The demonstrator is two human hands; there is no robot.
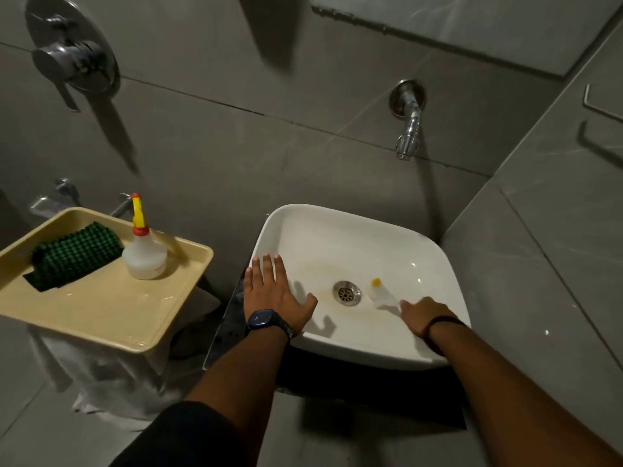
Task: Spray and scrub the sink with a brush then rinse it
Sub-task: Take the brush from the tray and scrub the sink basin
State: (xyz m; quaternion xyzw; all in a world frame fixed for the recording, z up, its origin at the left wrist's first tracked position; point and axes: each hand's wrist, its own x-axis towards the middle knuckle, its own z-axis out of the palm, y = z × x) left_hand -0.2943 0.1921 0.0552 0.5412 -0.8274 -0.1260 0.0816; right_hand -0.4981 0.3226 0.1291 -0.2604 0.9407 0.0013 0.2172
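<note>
Sink (337, 237), white and square with rounded corners, sits below a wall tap (408, 129), its metal drain (347, 292) ringed by a faint yellowish stain. The left hand (274, 291) lies flat on the sink's left rim, its fingers (268, 264) spread wide and holding nothing; a dark watch (266, 320) sits on that wrist. The right hand (425, 315) is over the near right part of the basin, closed around a small white brush (381, 293) with a yellow tip, which reaches toward the drain and lies just beside it; whether the brush touches the basin cannot be told. A dark band (441, 321) circles the right wrist. To the left of the sink, well apart from it, a beige tray (101, 315) carries a clear spray bottle (144, 254) with a yellow and red nozzle, standing upright, and a dark green scrub pad (74, 256) just beside it. A chrome mixer valve (70, 55) is mounted on the grey tiled wall above.
</note>
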